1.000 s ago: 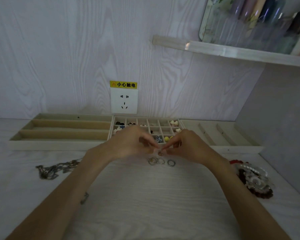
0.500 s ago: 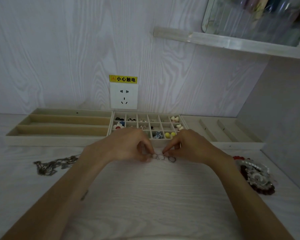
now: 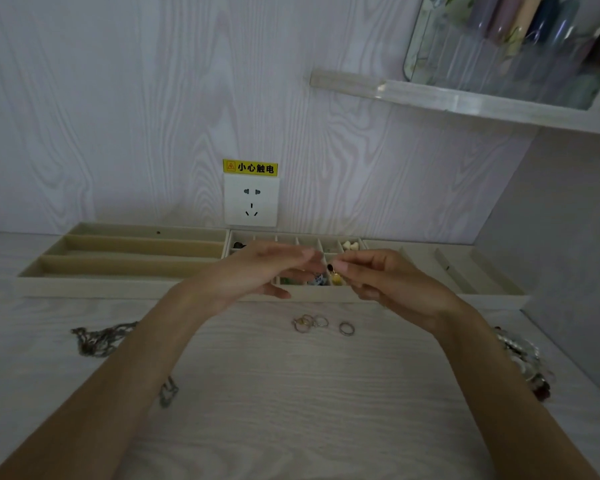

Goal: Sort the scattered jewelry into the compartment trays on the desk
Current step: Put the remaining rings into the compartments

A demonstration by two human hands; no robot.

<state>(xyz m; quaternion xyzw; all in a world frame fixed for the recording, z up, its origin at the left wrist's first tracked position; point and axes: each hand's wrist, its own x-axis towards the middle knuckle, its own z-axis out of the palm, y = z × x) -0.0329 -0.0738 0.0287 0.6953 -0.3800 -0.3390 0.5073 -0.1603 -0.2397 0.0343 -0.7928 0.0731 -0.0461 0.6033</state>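
Fingers of right hand (image 3: 392, 282) pinch small dark-stoned gold ring (image 3: 330, 268) above beige gridded compartment tray (image 3: 329, 296); left hand (image 3: 257, 271) hovers, fingers loosely extended, empty. Silver rings (image 3: 321, 324) lie on white woodgrain desk (image 3: 291, 393).

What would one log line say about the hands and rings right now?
left hand: fingers loose, blurred | right hand: pinches small dark piece over grid tray | rings: on desk | chains: unsorted

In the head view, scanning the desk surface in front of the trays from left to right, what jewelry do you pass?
Tangled chain necklaces → cluster of overlapping rings → single ring → pile of beaded bracelets at the right edge.
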